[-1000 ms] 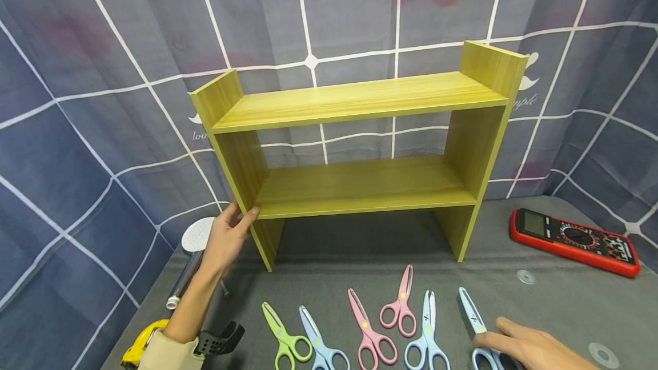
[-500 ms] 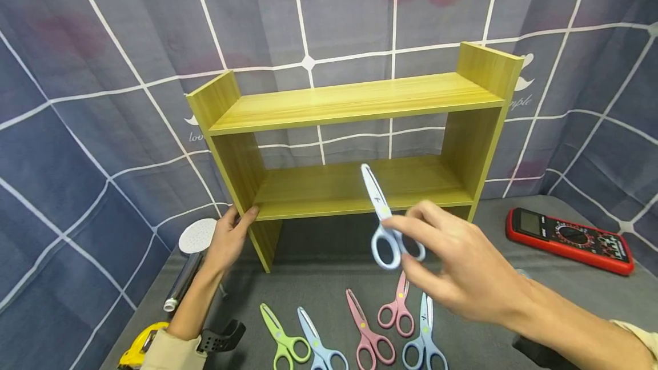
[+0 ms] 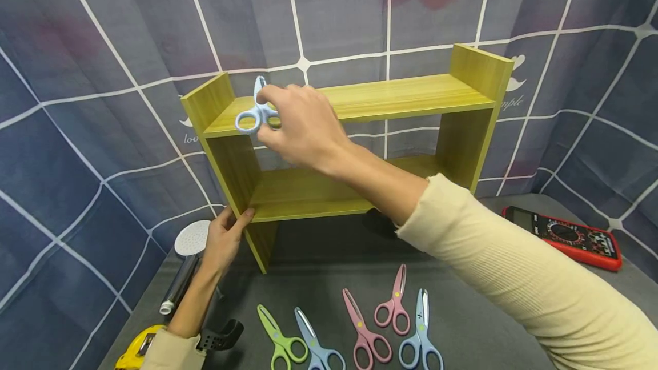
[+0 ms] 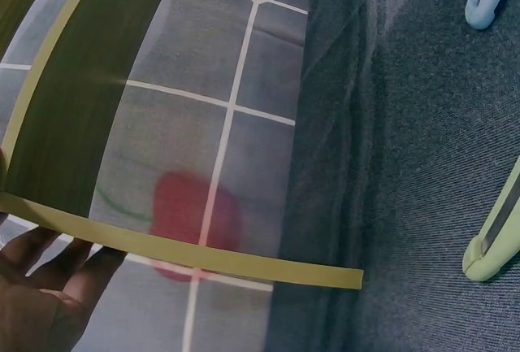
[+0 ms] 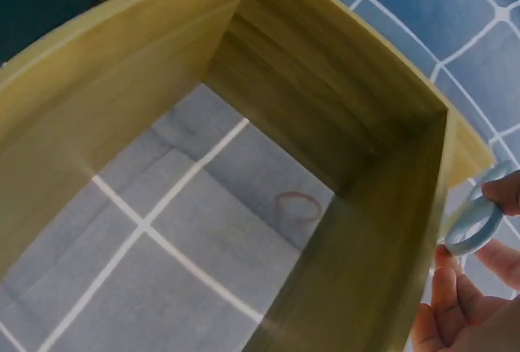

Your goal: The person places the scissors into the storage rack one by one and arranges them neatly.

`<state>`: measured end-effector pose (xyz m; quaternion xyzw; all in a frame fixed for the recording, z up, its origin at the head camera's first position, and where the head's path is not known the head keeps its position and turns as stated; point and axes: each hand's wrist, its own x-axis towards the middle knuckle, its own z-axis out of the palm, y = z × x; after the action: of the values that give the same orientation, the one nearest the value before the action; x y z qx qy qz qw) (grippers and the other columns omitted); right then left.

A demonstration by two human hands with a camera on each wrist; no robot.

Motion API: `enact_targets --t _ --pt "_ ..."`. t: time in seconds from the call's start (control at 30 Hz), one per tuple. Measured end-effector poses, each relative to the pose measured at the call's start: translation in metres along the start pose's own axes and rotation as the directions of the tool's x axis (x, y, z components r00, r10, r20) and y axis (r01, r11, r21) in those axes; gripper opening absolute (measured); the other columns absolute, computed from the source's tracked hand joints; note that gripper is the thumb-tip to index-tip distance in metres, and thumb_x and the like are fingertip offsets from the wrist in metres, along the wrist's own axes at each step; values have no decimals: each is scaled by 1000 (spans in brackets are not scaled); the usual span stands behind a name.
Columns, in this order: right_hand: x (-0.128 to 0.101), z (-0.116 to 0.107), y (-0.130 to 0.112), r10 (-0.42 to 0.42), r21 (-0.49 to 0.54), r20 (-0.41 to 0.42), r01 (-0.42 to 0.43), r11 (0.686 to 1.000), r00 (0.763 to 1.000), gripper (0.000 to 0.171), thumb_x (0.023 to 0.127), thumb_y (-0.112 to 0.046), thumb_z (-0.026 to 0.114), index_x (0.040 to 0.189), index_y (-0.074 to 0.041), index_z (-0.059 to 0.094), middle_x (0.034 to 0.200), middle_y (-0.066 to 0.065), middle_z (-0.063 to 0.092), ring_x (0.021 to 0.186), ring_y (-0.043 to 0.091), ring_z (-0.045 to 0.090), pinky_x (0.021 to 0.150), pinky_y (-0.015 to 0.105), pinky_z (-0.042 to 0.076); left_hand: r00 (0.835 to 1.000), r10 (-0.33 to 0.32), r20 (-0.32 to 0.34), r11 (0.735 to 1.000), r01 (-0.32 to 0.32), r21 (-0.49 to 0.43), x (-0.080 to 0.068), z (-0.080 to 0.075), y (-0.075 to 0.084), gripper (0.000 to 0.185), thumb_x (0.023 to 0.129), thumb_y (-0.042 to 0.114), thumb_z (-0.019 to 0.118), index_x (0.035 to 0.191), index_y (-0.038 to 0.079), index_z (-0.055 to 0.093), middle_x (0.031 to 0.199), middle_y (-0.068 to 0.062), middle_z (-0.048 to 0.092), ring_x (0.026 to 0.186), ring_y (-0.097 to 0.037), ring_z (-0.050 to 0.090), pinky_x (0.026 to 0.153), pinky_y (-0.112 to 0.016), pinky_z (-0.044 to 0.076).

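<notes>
A yellow wooden shelf (image 3: 406,95) with two boards stands on the grey cloth. My left hand (image 3: 223,243) grips its left side panel at the lower board, thumb on the front edge; in the left wrist view the fingers (image 4: 89,275) reach behind the panel. Over the left end of the upper board, my right hand (image 3: 305,124) pinches light blue scissors (image 3: 261,109) by the handles, blades upward. Whether they touch the board I cannot tell. In front of the shelf lie green scissors (image 3: 276,333), two pink scissors (image 3: 362,330) and two more blue scissors (image 3: 421,330).
To the left of the shelf lies a shower head (image 3: 191,238) with a dark handle. A yellow tape measure (image 3: 135,348) is at the front left. At the right, a red multimeter (image 3: 576,238) lies partly behind my right sleeve (image 3: 493,256). A tiled-pattern curtain (image 3: 349,16) hangs behind.
My right hand has picked up the rightmost blue scissors from the cloth and carried them up and left to the upper board. My left hand keeps its grip on the shelf.
</notes>
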<state>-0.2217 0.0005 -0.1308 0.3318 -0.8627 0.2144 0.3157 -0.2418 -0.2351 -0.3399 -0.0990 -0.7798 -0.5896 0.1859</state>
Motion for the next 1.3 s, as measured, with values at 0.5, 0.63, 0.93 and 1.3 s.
enact_targets --t 0.5,0.63,0.93,1.3 --pt "40 39 -18 20 -337 233 62 940 972 34 104 -49 41 112 -28 67 97 -9 57 87 14 49 75 27 40 999 31 -15 999 -31 -26 1 4 -4 38 101 13 58 136 -2 55 124 -18 62 106 -5 61 90 -19 44" --pt "36 41 -15 2 -351 258 92 932 966 43 101 -59 38 120 -29 62 108 -7 56 100 15 49 86 29 39 999 29 -25 999 -30 -18 0 4 -5 36 101 14 59 133 -2 58 115 -4 66 103 -6 61 88 -19 45" --pt "-3 42 -11 -137 -198 92 153 968 986 49 98 -40 56 141 -17 52 143 15 46 132 28 42 110 36 31 998 42 -42 999 -41 22 0 3 -5 32 102 19 58 127 -1 61 101 11 66 95 -7 62 82 -20 46" --pt "-178 65 32 -197 183 24 190 965 980 34 99 -31 59 127 -13 62 131 12 51 120 23 50 97 42 44 1000 -3 -26 1000 3 14 -2 4 -5 40 103 21 54 136 -2 54 125 -22 60 108 -7 57 90 -18 42"
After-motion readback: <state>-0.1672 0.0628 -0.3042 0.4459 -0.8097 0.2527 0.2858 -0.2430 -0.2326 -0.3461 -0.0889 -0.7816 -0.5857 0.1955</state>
